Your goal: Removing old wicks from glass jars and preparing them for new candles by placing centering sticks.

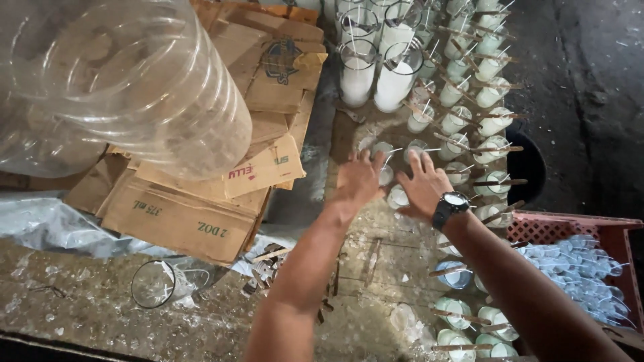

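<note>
A view from above of a person's two bare arms reaching forward over a rough, wax-spattered surface [376,268]. The left hand [359,177] lies palm down with its fingers [365,159] spread and fairly flat, resting over a few small glasses [384,150] with white wax and wicks; whether it grips one cannot be told. The right hand [424,184], with a black wristwatch [449,206] on its wrist, is also palm down with fingers [416,161] splayed, touching the same cluster of small glasses just beside the left hand; no closed grasp shows.

To the right of the hands, rows of small wax-filled glasses [469,121] run away from the viewer, each with a thin wooden stick [500,182] laid across its rim. Beyond the hands stand taller glasses [357,74] with white wax. At the lower right, a red plastic crate [570,231] holds pale blue pieces with wicks. To the left lie flattened cardboard boxes [201,214], and a large clear plastic jug [127,87] fills the upper left, close to the camera. An empty glass [157,283] lies on its side near the bottom left, among bits of broken wax.
</note>
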